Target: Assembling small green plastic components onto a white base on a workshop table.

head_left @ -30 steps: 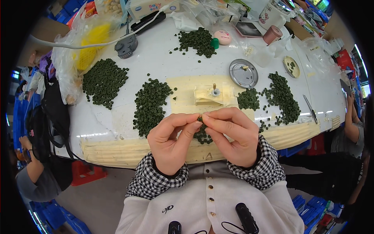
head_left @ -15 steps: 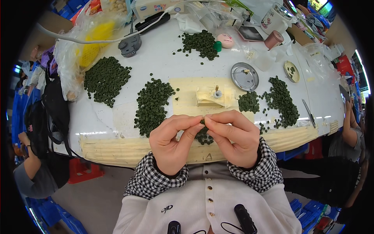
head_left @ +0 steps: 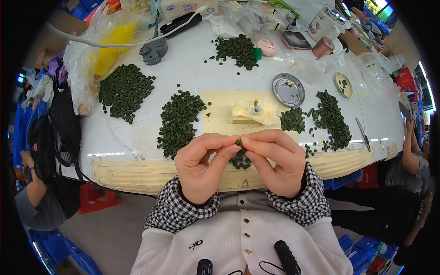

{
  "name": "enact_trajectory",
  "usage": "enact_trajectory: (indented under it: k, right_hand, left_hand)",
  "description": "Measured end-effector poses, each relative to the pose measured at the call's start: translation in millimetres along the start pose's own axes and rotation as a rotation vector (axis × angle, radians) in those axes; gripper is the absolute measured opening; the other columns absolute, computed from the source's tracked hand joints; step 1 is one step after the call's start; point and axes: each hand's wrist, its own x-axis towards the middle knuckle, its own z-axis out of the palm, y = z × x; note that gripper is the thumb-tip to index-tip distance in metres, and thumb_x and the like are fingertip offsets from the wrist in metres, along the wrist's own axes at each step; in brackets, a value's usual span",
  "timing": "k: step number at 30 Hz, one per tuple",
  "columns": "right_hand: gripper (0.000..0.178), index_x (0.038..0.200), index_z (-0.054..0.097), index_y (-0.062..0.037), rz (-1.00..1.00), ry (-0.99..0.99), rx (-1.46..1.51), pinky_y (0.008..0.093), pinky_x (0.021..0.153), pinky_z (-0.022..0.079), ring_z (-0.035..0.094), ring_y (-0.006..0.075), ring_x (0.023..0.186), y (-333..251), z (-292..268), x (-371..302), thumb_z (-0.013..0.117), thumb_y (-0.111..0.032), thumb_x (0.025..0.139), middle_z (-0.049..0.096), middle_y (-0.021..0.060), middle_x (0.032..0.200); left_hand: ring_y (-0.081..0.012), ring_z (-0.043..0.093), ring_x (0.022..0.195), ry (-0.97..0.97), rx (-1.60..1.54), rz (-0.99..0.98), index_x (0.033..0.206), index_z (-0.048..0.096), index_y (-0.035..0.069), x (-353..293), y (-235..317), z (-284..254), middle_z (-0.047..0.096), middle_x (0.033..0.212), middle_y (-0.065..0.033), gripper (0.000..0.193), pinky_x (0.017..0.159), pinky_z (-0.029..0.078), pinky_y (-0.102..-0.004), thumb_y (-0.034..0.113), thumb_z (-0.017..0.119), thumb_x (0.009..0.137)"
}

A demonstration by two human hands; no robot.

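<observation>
A small green piece (head_left: 239, 142) is held at the meeting point of the left hand (head_left: 199, 167) and the right hand (head_left: 280, 158), which are brought together tip to tip in front of the body. On each side the thumb and forefinger are drawn in close, with hardly any gap left at the tips; the piece is mostly covered by them, so how firmly it is pressed by either hand cannot be told. Neither hand is nearer to it, since it is shared by both sets of fingertips. Its long axis, if there is one, cannot be made out at this size. Directly under the grip, toward the body, a little heap of discs (head_left: 240, 162) is partly hidden by the fingers. Just beyond the grip and slightly to its right, a tape-wrapped block (head_left: 245, 118) is set with its long side running left to right, and a short upright pin (head_left: 255, 103) is seen on it; to this pin the right hand is the nearer. Left of the grip, close to the left knuckles, a broad pile of green discs (head_left: 180, 121) is spread, while beyond and to the right of the grip a smaller cluster (head_left: 292, 120) is placed beside the block.
</observation>
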Motion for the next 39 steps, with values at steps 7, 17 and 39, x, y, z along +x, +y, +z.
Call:
enact_trajectory:
  k: [7,17,39]
  right_hand:
    - [0.018,0.097,0.071,0.0003,0.114,0.051,0.155,0.0251,0.069,0.053,0.067,0.0172,0.079,5.8,-0.2,-1.5,0.073,0.005,0.080,0.068,0.0117,0.093]
    - [0.019,0.097,0.071,-0.0004,0.065,0.026,0.071,0.0265,0.067,0.053,0.067,0.0184,0.078,1.5,-2.5,-0.8,0.073,0.006,0.080,0.067,0.0112,0.092]
    - [0.028,0.100,0.071,-0.0009,-0.097,0.029,-0.057,0.0282,0.067,0.055,0.068,0.0214,0.081,4.4,-2.7,-1.8,0.074,0.008,0.074,0.067,0.0103,0.094]
  left_hand:
    - [-0.0150,0.066,0.080,-0.065,0.130,0.087,0.099,0.070,-0.003,1.1,2.3,-1.5,0.071,0.090,-0.0118,0.016,0.071,0.050,-0.0247,-0.005,0.072,0.083]
    - [-0.0157,0.067,0.079,-0.063,0.112,0.070,0.096,0.071,-0.002,0.1,1.1,-1.9,0.072,0.090,-0.0118,0.015,0.070,0.051,-0.0249,-0.004,0.073,0.082]
    - [-0.0120,0.065,0.077,-0.063,0.007,-0.011,0.097,0.071,-0.003,-1.4,0.0,-1.1,0.071,0.089,-0.0094,0.014,0.068,0.050,-0.0235,-0.004,0.072,0.083]
